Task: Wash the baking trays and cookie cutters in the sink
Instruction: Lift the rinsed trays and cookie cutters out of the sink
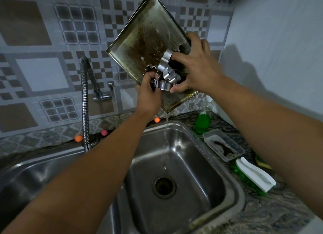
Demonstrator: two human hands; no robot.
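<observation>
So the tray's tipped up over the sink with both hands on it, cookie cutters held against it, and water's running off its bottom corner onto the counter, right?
Not quite. The head view shows the water falling from the tray's bottom corner into the sink, not onto the counter. The rest holds: the tray is tipped up, and the left hand and right hand hold it with the cookie cutters against it.

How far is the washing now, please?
Early. Done: nothing looks clean; the tray still shows brown residue. In hand: both hands hold it tilted over the sink, draining water, with the cutters pinned against it. Left: scrubbing; the brush and soap lie untouched.
</observation>
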